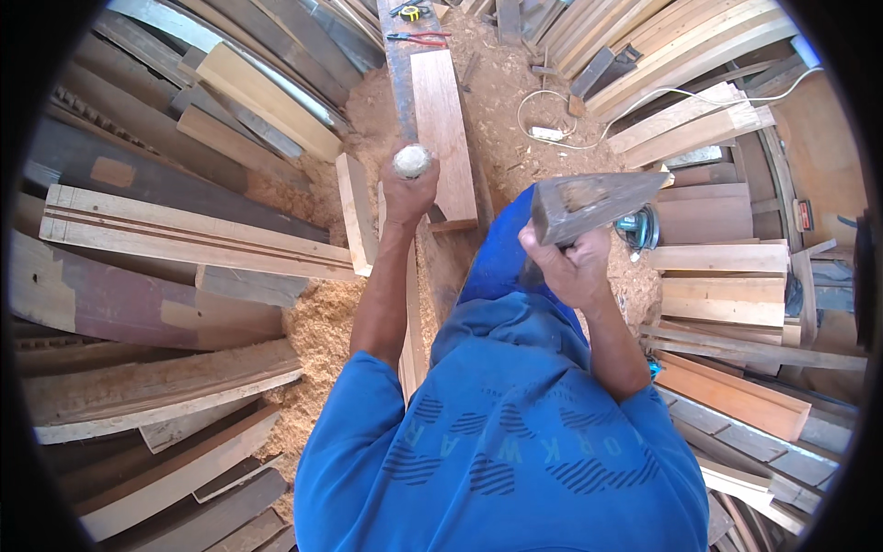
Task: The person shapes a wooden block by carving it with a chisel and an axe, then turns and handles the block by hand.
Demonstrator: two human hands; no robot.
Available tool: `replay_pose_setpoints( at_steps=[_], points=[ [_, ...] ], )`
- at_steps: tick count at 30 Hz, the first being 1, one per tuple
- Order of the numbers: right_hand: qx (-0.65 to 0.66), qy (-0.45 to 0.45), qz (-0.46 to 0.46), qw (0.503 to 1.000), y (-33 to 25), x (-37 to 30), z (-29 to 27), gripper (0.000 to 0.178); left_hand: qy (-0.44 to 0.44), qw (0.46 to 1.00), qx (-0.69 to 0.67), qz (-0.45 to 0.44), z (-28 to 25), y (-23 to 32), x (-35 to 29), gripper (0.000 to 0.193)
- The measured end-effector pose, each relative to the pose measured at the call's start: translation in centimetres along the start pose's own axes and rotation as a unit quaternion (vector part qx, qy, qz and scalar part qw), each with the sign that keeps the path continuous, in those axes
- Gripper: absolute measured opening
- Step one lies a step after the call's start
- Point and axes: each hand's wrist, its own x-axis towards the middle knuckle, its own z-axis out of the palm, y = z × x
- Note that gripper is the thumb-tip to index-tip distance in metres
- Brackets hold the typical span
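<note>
Wooden mallet: a heavy, grey-brown block, weathered, with a pale worn hollow in the face turned up to the view and a corner pointing right; it was held up over the right side of the blue trouser leg.
Right hand: clamped on the mallet just below its head, the thumb at the left; the grip hid most of the handle.
Round-ended tool: its whitish, rough-looking butt stood out of the top of the fist; the rest was hidden, so its lower end could not be told.
Left hand: closed tightly around that tool, just beside the pale board.
Pale board: long, flat, faintly pink, lying lengthwise along the desk.
Desk: narrow and dark, its worn left strip showing beside the board.
Far end: red-handled pliers lay across the desk, with a yellow-and-black tape measure beyond.
Floor: sawdust lay thick; a white cable socket rested on it, right of the board.
Right side: a green power tool sat near stacked timber.
Left side: more planks reached toward the desk.
</note>
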Motion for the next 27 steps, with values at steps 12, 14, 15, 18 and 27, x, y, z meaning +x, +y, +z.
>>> replay_pose_setpoints(
  at_steps=[12, 14, 15, 18, 27],
  points=[
    [-0.388, -0.100, -0.196, 0.895, -2.4, 9.2, 3.2, 0.009, -0.016, 0.995, 0.000, 0.103, 0.6, 1.1, -0.5, 0.022],
    [-0.510, -0.197, -0.055, 0.835, -1.1, 10.6, 3.6, 0.012, -0.034, 0.992, 0.002, 0.121, 0.4, 1.2, -0.6, 0.026],
    [-0.519, -0.189, -0.032, 0.833, -0.9, 11.3, 3.7, 0.016, -0.033, 0.998, -0.004, 0.043, 0.5, 0.6, -0.9, 0.024],
    [-0.501, -0.133, -0.034, 0.855, -2.8, 13.1, 3.1, 0.029, -0.037, 0.999, 0.013, -0.028, 0.8, 0.2, -0.2, 0.018],
    [-0.276, 0.089, -0.218, 0.932, -11.1, 16.7, 3.1, 0.039, -0.049, 0.998, 0.038, 0.014, 1.2, -0.5, 1.7, 0.015]
  ],
)
